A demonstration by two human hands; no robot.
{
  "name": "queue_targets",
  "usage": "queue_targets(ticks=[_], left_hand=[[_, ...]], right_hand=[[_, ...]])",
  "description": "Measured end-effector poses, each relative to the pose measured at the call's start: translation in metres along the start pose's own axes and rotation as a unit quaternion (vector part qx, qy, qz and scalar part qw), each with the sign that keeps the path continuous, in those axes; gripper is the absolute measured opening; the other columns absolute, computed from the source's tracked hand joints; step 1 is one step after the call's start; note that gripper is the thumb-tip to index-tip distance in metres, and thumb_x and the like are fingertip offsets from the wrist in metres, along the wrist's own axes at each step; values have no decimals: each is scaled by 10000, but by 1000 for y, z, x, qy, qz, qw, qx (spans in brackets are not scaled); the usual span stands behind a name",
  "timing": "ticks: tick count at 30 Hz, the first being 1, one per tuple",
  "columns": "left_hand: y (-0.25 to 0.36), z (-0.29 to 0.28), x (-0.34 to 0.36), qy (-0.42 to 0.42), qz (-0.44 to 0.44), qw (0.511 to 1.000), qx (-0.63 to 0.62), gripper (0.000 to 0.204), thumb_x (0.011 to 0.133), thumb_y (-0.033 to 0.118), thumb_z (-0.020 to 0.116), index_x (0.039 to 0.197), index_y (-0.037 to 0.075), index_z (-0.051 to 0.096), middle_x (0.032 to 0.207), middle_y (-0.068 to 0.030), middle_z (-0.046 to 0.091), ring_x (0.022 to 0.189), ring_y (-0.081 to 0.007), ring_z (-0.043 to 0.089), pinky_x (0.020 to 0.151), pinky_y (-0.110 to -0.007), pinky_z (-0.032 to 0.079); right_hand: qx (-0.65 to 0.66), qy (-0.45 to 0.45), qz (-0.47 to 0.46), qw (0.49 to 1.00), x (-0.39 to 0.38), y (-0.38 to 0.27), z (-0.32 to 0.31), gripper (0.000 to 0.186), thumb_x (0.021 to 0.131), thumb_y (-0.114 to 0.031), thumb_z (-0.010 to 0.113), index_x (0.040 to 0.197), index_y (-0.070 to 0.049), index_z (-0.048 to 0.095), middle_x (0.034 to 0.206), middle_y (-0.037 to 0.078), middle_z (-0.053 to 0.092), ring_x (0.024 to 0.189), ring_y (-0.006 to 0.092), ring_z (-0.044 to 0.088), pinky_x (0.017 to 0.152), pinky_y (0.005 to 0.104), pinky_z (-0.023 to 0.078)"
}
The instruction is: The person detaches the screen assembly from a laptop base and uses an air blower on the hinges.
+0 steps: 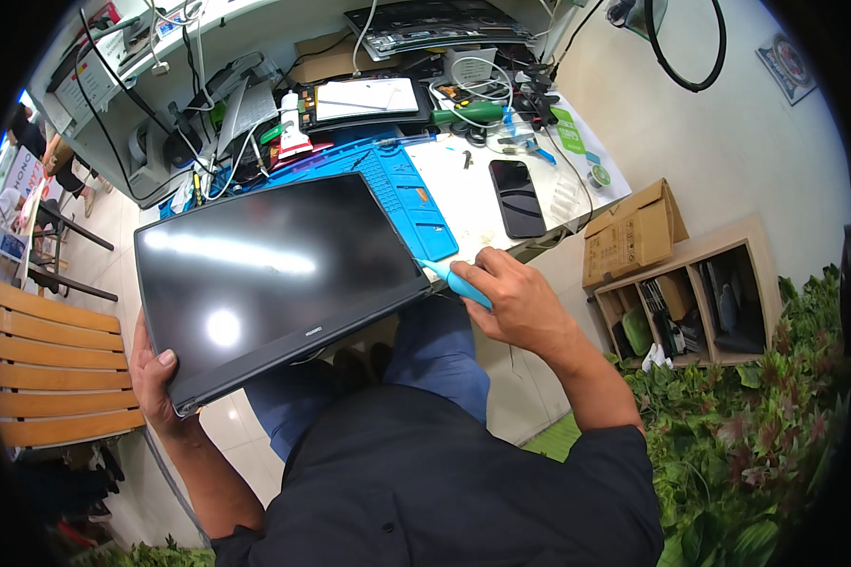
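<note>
My left hand (158,373) grips the lower left corner of a dark laptop screen panel (274,293), its thumb on the front bezel, as the panel lies tilted over the bench edge above my lap. My right hand (506,298) is closed round a light blue pry tool (459,281), whose pointed tip is at the panel's right edge near the lower corner. Under and behind the panel is a blue repair mat (411,208) with compartments. A black phone (515,198) lies on the white bench top to the right of the mat.
The bench (608,189) holds cables, tools, a tablet-like device (362,99) and a green-handled tool (468,114). A wooden chair (52,350) stands left; a cardboard box (629,241) on a cubby shelf (766,265) and plants (747,444) are right. People (28,137) are at far left.
</note>
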State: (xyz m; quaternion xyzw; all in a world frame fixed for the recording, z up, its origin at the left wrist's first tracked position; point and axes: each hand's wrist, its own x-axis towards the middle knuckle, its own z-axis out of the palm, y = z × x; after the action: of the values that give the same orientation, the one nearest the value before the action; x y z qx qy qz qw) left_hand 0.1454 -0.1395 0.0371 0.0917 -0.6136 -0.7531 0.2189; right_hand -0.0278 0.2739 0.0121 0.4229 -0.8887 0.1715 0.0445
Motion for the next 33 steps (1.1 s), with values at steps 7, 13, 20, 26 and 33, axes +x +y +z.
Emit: queue_targets(ticks=[7,13,20,26,33], left_hand=[[-5,-7,0,-18,-4,1000,-20,813,881,208,620,1572,-138,366,1342,-206,609,1237,-258,628,1124,-357,479],[-5,-13,-3,6,0,1000,-12,834,881,184,611,1600,-142,342,1367,-214,605,1220,-254,636,1110,-343,487],[-4,-12,-4,-2,-9,1000,-17,830,880,159,606,1607,-140,339,1368,-213,604,1214,-246,642,1112,-333,490],[-4,-11,-4,2,-13,1000,-18,837,881,151,609,1612,-145,328,1380,-216,600,1232,-246,639,1122,-335,487],[-13,-28,-8,-5,-25,1000,-5,841,881,136,624,1609,-160,324,1460,-247,567,1266,-247,629,1132,-335,481]], right_hand=[[103,231,100,962,-6,53,9,432,922,-264,802,1255,-17,681,1058,193,709,930,366,699,810,457,565],[111,368,246,890,1,170,-5,479,950,-222,844,1329,-7,647,1088,101,735,919,168,663,784,321,561],[182,419,222,861,11,224,-9,533,946,-213,864,1331,46,601,1192,157,756,1083,216,725,969,366,576],[213,413,218,858,10,220,-5,551,958,-222,859,1347,50,579,1249,174,725,1163,236,704,1036,377,557],[268,401,191,855,10,181,-6,568,976,-189,844,1383,61,536,1337,183,663,1279,246,642,1084,381,535]])
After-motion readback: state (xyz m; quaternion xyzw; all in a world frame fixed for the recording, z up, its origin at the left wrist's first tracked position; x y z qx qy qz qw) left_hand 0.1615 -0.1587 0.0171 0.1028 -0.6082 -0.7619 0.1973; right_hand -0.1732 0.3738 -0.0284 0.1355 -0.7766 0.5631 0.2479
